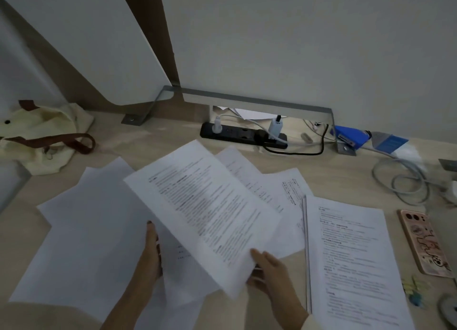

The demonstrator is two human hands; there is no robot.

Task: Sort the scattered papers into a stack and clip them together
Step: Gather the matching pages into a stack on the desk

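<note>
In the head view, the right hand (pixel 272 272) pinches the near corner of a printed sheet (pixel 205 206), thumb on top and fingers partly hidden beneath. The tilted sheet covers much of the scattered papers (pixel 91 230) at mid-bench, where the left hand (pixel 150 250) lies edge-on with straight fingers, gripping nothing. A squared stack (pixel 351 255) at right runs off the lower edge beside a phone (pixel 425 243), the small yellow and blue bits (pixel 411 287) nearby are too blurred to name, and bare bench (pixel 333 171) shows before the power strip (pixel 242 134).
</note>
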